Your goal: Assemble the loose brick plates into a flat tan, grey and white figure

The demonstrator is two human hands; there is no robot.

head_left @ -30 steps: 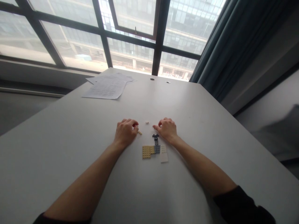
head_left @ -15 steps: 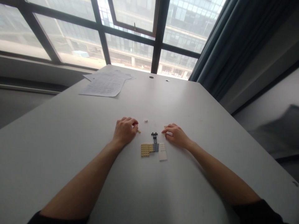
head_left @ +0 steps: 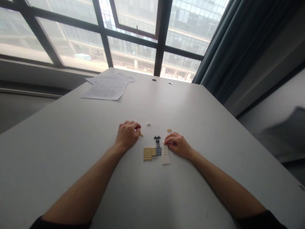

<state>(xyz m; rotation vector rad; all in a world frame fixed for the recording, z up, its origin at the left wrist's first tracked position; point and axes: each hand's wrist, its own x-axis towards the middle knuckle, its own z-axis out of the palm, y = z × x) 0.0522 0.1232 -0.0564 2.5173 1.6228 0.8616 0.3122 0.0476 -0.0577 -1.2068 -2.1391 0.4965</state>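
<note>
Head view: I see a person's bare hands resting over a white table, with a few toy building bricks between them. The left hand is curled, thumb and forefinger close together, right beside a small yellow piece; I can't tell whether it grips anything. The right hand has its fingers drawn narrow, the tips at the far end of a white plate; whether they pinch something, I can't make out. Just left of that plate lie a gray plate and a yellow plate, with a black piece beyond the gray one. A small yellow brick sits just past the right hand, and a little white brick lies farther out between the two hands. Papers are spread near the window, well apart from the bricks.
</note>
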